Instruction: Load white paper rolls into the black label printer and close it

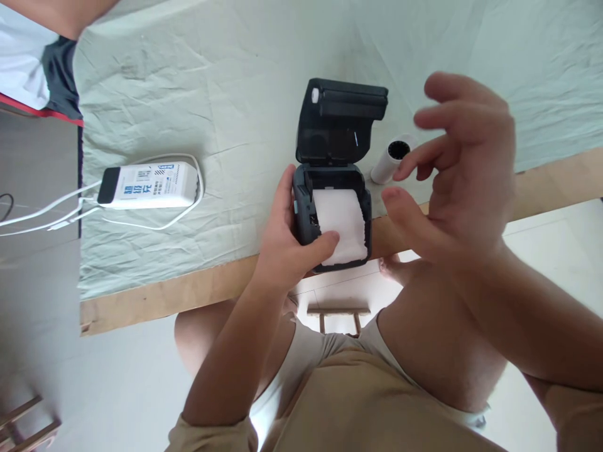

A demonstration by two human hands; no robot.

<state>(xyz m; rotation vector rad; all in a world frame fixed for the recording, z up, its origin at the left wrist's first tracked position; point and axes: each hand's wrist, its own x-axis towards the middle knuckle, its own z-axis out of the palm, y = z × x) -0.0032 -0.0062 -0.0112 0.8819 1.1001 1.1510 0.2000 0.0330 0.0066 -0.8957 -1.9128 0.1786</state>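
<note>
A small dark printer [304, 221] sits at the table's near edge with its lid [340, 119] swung up and back. A white paper roll [341, 225] lies in its bay, a strip of paper hanging over the front. My left hand [287, 246] grips the printer's left side, thumb pressing on the paper. My right hand [459, 169] hovers to the right of the printer, fingers spread and loosely curled, holding nothing.
A white paper-roll core [392, 161] lies on the pale cloth [226, 81] just right of the lid. A white power bank [149, 186] with white cables rests at the left. Another person's arm and sleeve [42, 44] show at the top left. The bare wooden table edge [155, 298] runs along the front.
</note>
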